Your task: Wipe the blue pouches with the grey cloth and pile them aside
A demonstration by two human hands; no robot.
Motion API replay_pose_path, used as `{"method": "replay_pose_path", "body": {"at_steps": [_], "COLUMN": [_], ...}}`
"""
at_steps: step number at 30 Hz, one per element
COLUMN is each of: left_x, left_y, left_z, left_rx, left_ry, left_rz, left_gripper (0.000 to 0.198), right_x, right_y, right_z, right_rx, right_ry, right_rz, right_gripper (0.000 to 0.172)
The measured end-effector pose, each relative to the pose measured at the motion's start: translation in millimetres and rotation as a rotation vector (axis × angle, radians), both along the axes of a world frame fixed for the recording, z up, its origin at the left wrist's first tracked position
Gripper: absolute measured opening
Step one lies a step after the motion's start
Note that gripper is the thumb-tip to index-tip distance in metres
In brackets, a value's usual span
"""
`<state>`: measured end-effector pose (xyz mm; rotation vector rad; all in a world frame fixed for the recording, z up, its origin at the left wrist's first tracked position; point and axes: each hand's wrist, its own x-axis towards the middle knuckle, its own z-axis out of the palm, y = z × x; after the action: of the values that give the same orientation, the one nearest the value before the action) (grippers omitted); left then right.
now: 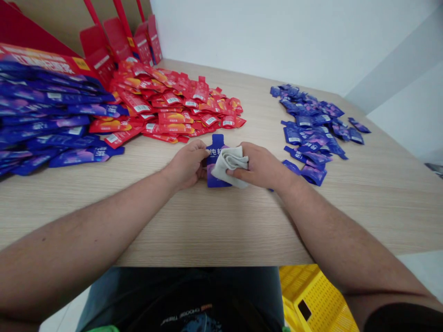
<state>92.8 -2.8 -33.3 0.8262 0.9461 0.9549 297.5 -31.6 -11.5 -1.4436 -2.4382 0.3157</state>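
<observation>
The left hand (188, 166) is pinched closed, thumb over the left edge of a blue pouch (214, 157), which serves here as the landmark. The right hand (259, 165) is closed around a folded pale cloth (230, 163), which covers the pouch's right side. The pouch lies between the two hands, to the right of the left one and to the left of the right one. Its long axis runs away from the person, narrow spout end farthest and broad base nearest. The left hand is the nearer, directly on the pouch; the right meets it through the cloth. Whether its base rests on the bench (221, 230) I cannot tell. White characters cross the pouch; the first looks like 纯, and the next is partly covered.

Right of the pouch and beyond it spreads a loose group of similar blue pouches (308, 129). Left of it and beyond is a heap of red pouches (173, 106) with white barcode labels; farther left, a stack of blue pouches (51, 115). Behind these, red cartons (104, 50) carry white Chinese print too blurred to read. Nearer the person than the pouch, a dark shirt (190, 318) shows "CHOOSE" and a less legible word.
</observation>
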Motion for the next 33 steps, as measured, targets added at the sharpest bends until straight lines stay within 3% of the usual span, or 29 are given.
{"method": "replay_pose_path", "body": {"at_steps": [3, 7, 10, 12, 15, 18, 23, 26, 29, 33], "left_x": [0, 0, 0, 0, -2, -4, -5, -6, -7, -4], "left_y": [1, 2, 1, -1, -5, -9, -7, -3, 0, -6], "left_z": [-0.6, -1.9, -4.2, -6.8, -11.4, -13.5, -6.8, -2.5, -1.4, -0.5], "left_rx": [0.001, 0.005, 0.047, 0.080, 0.196, 0.301, 0.081, 0.016, -0.008, 0.006], "left_ry": [-0.042, -0.038, -0.007, 0.042, 0.141, 0.155, -0.091, -0.171, -0.182, -0.151], "left_rz": [0.004, 0.016, -0.014, -0.059, -0.162, -0.260, -0.194, -0.112, -0.130, -0.205], "left_gripper": [0.021, 0.019, 0.020, 0.020, 0.018, 0.017, 0.015, 0.015, 0.011, 0.006], "right_x": [0, -3, -7, -6, 1, 14, 29, 29, 18, -7], "right_y": [0, -2, -3, -2, 7, 16, 24, 22, 15, 0], "right_z": [-0.2, 0.3, -0.6, -2.1, -4.9, -7.0, -5.9, -5.2, -7.7, -12.7], "right_rx": [-0.092, -0.093, -0.072, 0.019, 0.177, 0.215, 0.179, 0.006, -0.188, -0.209], "right_ry": [0.045, 0.013, 0.032, 0.061, 0.128, 0.235, 0.463, 0.545, 0.689, 0.777], "right_rz": [0.139, 0.028, 0.120, 0.042, -0.232, -0.368, -0.418, -0.343, -0.140, -0.032], "right_gripper": [0.030, 0.032, 0.026, 0.025, 0.029, 0.035, 0.036, 0.037, 0.044, 0.046]}}
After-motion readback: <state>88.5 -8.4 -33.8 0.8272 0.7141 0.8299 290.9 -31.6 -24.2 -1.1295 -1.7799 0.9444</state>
